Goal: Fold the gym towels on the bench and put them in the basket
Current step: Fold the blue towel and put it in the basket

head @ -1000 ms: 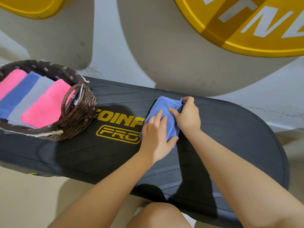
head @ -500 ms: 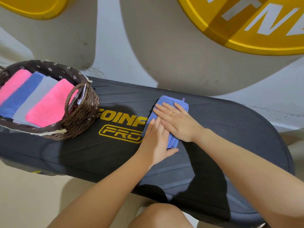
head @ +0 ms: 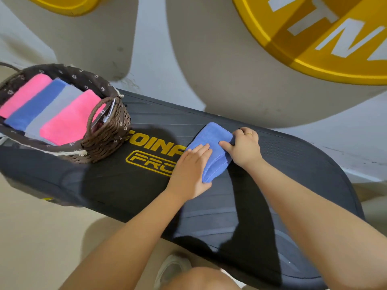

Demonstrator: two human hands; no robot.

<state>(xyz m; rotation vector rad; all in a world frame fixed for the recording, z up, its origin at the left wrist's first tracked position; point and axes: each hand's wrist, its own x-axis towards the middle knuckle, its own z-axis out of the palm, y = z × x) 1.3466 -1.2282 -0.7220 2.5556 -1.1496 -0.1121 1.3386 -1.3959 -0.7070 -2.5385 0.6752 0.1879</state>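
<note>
- left hand (head: 191, 170) lies flat on the folded blue towel (head: 211, 147), fingers straight and together, pressing its near-left part down
- right hand (head: 244, 146) grips the towel's right edge: thumb on top, the other fingers curled around the side, gold ring (head: 248, 134) on one finger
- the towel sits mid-bench, right on top of the yellow print; the black bench (head: 293, 164) reads "OINF" with a boxed "PRO" under it, the rest is covered
- wicker basket (head: 106, 135) at about 9 o'clock from the towel, on the bench's left end, holding pink (head: 27, 93), blue (head: 36, 105), grey (head: 53, 111) and pink (head: 67, 120) folded towels side by side
- big yellow weight plate (head: 314, 38) at 1 o'clock, white letters, only "TN" readable
</note>
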